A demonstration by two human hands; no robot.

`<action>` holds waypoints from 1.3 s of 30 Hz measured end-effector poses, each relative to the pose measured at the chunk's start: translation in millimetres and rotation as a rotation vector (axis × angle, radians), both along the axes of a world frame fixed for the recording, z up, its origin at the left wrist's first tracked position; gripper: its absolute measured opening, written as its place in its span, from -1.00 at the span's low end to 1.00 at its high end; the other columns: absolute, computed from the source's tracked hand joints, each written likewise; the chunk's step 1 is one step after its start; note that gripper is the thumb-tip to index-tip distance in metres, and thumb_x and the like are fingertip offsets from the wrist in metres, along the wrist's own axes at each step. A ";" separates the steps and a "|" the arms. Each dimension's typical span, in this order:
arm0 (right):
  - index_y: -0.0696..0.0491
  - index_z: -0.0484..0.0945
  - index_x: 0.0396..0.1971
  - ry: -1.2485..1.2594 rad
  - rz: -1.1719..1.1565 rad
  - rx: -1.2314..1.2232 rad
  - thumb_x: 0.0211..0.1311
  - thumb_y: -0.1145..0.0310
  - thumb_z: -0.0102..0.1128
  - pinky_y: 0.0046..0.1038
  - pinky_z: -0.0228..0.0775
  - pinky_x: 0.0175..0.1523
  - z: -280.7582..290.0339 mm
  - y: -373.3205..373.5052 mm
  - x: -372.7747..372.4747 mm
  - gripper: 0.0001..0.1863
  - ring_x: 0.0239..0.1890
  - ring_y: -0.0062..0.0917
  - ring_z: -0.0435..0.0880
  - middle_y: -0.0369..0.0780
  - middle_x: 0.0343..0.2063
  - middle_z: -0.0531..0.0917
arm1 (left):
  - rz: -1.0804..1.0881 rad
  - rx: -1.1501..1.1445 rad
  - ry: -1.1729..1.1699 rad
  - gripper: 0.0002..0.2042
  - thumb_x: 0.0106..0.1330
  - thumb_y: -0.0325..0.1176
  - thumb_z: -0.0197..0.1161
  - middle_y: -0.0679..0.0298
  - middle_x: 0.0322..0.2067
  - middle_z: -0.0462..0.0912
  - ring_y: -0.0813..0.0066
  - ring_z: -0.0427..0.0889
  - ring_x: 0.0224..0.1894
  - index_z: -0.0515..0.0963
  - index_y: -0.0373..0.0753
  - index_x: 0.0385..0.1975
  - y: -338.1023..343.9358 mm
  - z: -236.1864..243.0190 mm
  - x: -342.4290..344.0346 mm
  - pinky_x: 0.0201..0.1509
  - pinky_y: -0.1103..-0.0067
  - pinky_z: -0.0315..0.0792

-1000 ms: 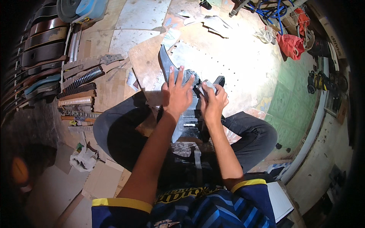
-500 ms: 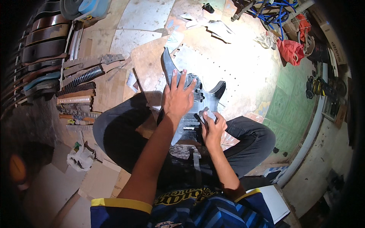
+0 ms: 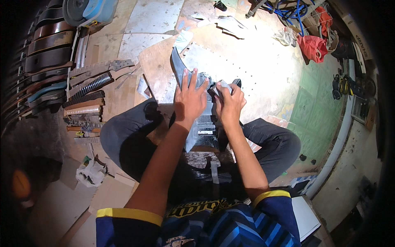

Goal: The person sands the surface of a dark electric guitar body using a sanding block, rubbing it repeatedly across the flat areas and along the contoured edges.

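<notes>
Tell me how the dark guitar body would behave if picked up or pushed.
The guitar body looks like a rigid slab, so it should lift without flopping. Its pointed horn tapers thin and might chip if knocked. Being broad and flat, it would probably slide rather than roll.

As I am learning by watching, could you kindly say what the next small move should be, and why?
I would probably draw the grey block back along the dark guitar body toward the lap: the right hand grips it near the right horn, the body extends lapward from there, and the left hand lies flat on it, likely steadying it.
</notes>
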State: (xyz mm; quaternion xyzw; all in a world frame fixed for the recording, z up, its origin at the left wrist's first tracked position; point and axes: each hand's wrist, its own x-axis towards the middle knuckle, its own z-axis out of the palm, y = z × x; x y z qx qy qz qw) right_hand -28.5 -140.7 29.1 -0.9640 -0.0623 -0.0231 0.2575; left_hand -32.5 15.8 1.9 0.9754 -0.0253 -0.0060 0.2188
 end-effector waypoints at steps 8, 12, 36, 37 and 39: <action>-0.09 0.60 0.14 0.304 0.110 0.247 0.08 0.47 0.46 -0.14 0.27 0.20 18.9 -67.9 -137.6 -0.45 0.11 -0.12 0.47 -0.05 0.01 0.52 | 0.037 -0.083 0.039 -0.45 0.19 0.02 0.37 0.09 0.50 0.19 -0.12 -0.01 0.57 0.61 0.08 0.23 8.8 11.4 -1.5 0.50 0.05 0.11; 0.20 0.49 0.18 0.098 -0.138 0.352 0.18 0.51 0.39 -0.29 0.33 0.27 3.2 -87.5 -121.5 -0.47 0.13 -0.21 0.52 -0.03 0.01 0.52 | -0.001 0.049 -0.005 -0.08 -0.11 0.45 0.40 0.04 0.52 0.13 -0.09 -0.12 0.59 0.56 0.05 0.29 -1.8 7.2 -2.6 0.49 -0.19 -0.11; 0.17 0.46 0.22 0.051 -0.246 0.522 0.22 0.50 0.35 -0.28 0.29 0.34 -8.2 -90.6 -84.5 -0.46 0.20 -0.16 0.50 -0.01 0.09 0.54 | 0.288 -0.083 -0.143 -0.15 0.16 0.14 0.42 -0.13 0.41 0.26 -0.11 0.16 0.49 0.37 -0.28 0.37 -2.0 -19.3 -20.1 0.47 0.15 0.17; 0.17 0.46 0.22 0.051 -0.239 0.519 0.22 0.50 0.35 -0.28 0.29 0.34 -10.5 -90.8 -81.7 -0.46 0.20 -0.16 0.50 -0.01 0.09 0.54 | 0.497 -0.068 0.030 -0.16 0.16 0.10 0.42 -0.08 0.36 0.32 -0.05 0.22 0.45 0.37 -0.32 0.35 -8.8 -8.6 -24.5 0.43 0.15 0.21; 0.17 0.47 0.21 0.091 -0.244 0.529 0.21 0.47 0.36 -0.22 0.27 0.35 -15.2 -90.5 -76.1 -0.45 0.19 -0.11 0.49 0.00 0.08 0.55 | 0.610 -0.033 0.095 -0.21 0.14 0.03 0.44 0.01 0.16 0.49 0.04 0.39 0.28 0.40 -0.39 0.28 -10.7 -13.1 -28.6 0.31 0.16 0.29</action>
